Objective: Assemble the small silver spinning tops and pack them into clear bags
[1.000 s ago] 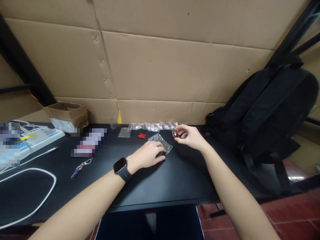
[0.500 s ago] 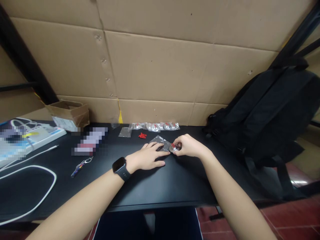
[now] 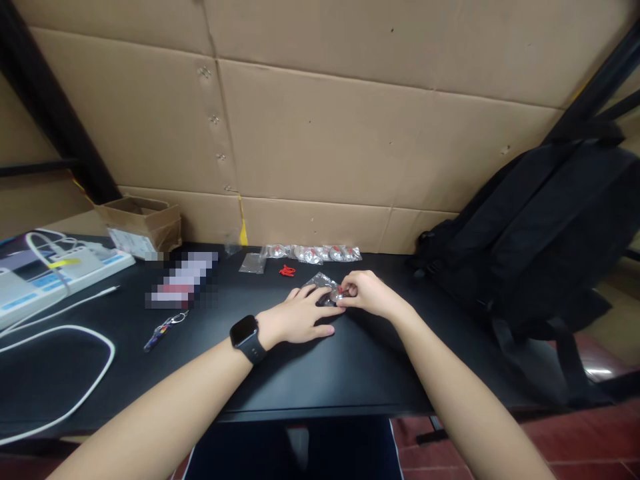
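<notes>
Near the middle of the frame, the left hand (image 3: 300, 317) lay flat with fingers spread, pinning a clear plastic bag (image 3: 323, 287) to the black tabletop (image 3: 350, 360). The right hand (image 3: 367, 295) pinched a tiny red-and-silver part (image 3: 341, 293) right at the bag's edge. More bagged parts (image 3: 313, 253) sat in a row just above, by the cardboard wall (image 3: 350, 133).

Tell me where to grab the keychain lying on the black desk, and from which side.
Take the keychain by its metal ring end, the upper right end toward the blurred packet. It lies flat and slanted on the desk, with bare surface all round, so a pinch from above probably suits best. The coloured end is too small to judge.
</notes>
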The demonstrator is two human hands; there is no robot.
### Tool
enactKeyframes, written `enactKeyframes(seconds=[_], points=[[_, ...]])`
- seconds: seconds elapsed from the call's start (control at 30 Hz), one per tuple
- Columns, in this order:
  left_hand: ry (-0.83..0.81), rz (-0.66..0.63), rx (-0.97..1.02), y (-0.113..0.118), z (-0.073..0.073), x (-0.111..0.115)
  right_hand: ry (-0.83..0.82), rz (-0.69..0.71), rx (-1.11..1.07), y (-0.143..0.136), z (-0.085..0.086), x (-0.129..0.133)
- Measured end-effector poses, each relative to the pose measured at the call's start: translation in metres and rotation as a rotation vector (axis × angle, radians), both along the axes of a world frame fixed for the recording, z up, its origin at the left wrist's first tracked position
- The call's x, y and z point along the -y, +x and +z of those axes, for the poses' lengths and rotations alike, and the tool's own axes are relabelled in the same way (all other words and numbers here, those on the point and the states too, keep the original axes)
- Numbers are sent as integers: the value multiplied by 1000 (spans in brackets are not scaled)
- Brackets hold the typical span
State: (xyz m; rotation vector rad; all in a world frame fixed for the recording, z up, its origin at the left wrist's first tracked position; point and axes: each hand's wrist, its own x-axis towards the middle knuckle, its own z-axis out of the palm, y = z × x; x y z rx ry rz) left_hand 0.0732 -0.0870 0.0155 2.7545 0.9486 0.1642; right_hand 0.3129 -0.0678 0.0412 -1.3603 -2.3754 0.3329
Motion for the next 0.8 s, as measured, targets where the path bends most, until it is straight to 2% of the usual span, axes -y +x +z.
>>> enactKeyframes(seconds=[0.17,0.27,0.33,0.47,0.6,0.7,0.8], points=[[-6,3,10,0,0,1,-100,81,-51,8,2,1],[5,-8,20,0,-1,1,-121,82,-79,9,2,-1],[8,-11,26,0,-1,1,-66,54,-59,5,0,-2],[5,-2,30,0,-2,1,159,-90,72,-11,-6,-2],[-5,-2,24,0,0,1,217,-215,111,-26,-14,-4],[-17,3,4,0,2,2,198,-221,91,-28,-17,-8],[-26,19,-19,0,6,4,144,-126,39,-20,-15,-10]])
